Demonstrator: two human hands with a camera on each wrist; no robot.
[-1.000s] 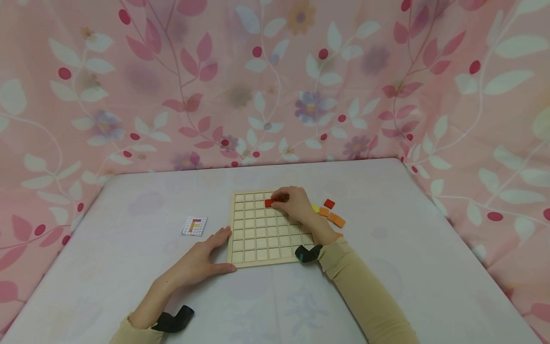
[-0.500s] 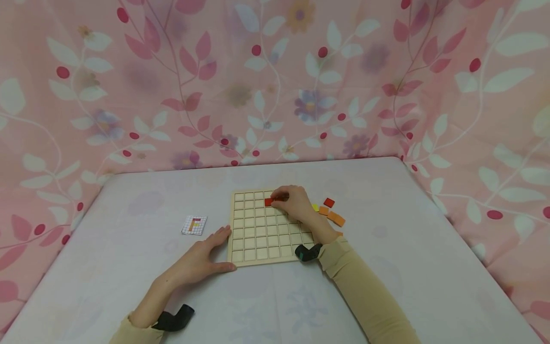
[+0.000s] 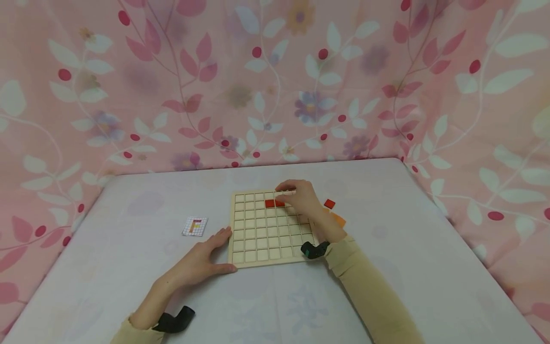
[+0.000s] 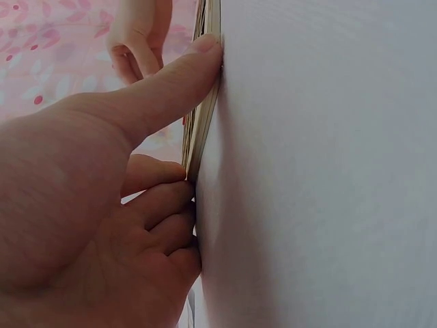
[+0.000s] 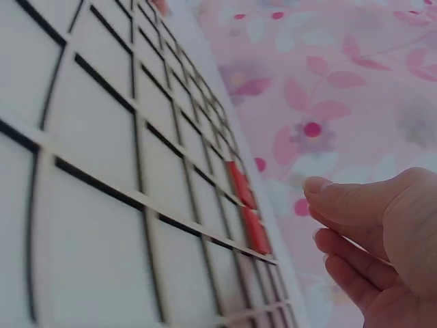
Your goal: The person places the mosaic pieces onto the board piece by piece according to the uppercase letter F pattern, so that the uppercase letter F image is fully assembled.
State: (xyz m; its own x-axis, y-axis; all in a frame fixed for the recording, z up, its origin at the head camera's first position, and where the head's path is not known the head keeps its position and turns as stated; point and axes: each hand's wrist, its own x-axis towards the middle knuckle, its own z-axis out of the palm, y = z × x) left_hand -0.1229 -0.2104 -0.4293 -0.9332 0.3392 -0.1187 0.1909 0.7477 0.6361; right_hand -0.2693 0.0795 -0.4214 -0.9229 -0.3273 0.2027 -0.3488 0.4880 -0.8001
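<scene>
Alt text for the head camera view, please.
A person's right hand hovers over a wooden grid board where two red tiles sit side by side in the second row. The left hand rests flat against the board's left edge; a small pattern card lies nearby.

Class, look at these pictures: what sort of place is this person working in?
Probably a makeshift tabletop play or recording corner: a white-covered table backed by pink floral cloth, with a wooden grid board, red tiles and a small pattern card.
</scene>
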